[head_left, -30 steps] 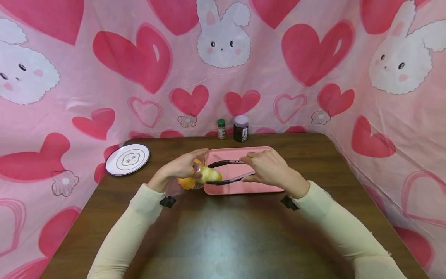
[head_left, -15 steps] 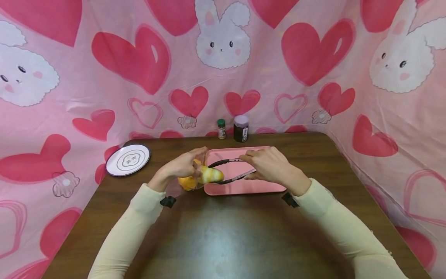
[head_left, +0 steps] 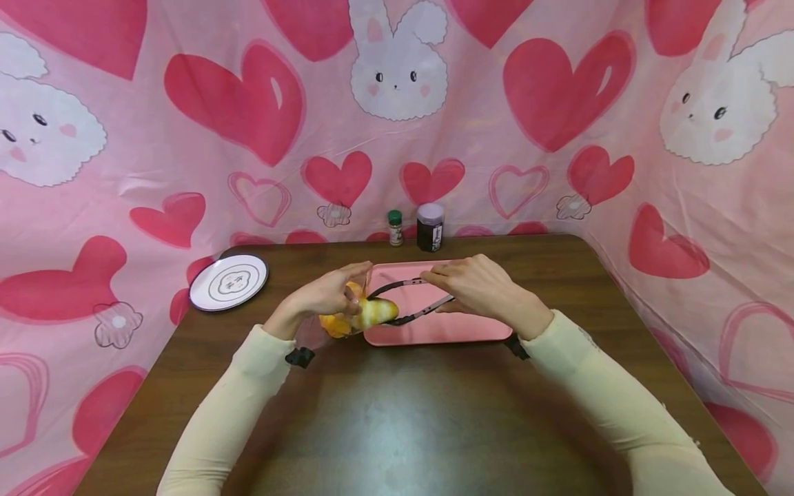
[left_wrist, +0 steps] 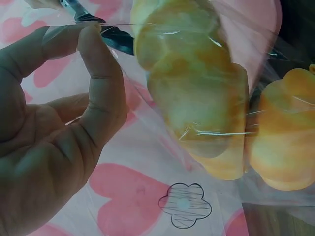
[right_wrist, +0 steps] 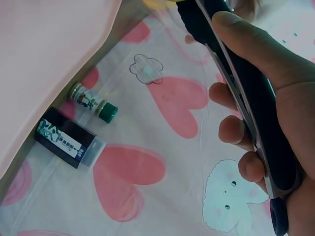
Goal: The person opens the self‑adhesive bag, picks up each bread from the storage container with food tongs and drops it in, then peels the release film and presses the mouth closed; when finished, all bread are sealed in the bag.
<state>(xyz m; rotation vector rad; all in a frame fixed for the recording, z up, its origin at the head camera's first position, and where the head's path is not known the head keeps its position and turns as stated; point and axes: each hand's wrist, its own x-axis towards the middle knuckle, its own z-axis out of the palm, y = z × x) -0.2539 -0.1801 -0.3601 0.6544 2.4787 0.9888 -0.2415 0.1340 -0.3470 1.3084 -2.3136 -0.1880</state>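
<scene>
My left hand [head_left: 325, 293] pinches the edge of a clear plastic bag [left_wrist: 133, 24] between thumb and finger, holding its mouth spread. Inside lie golden bread rolls; one long, ridged roll [head_left: 377, 312] sticks out toward the right, and another roll [left_wrist: 285, 132] sits deeper in the bag. My right hand [head_left: 476, 286] grips a pair of tongs [head_left: 406, 319] with black tips and metal arms. The tong tips stand on either side of the ridged roll at the bag's mouth. Whether both tips touch it is unclear. A pink tray [head_left: 434, 336] lies beneath the tongs.
A green-capped shaker [head_left: 395, 229] and a dark jar [head_left: 430, 227] with a pale lid stand behind the tray. At the back left is a white plate [head_left: 229, 282] with a dark rim. Heart-and-rabbit patterned cloth encloses the brown table [head_left: 384, 420].
The right hand has lifted slightly, and the tongs' arms now slant more. The ridged roll shows a little farther right than a second ago. The left hand has barely moved.
</scene>
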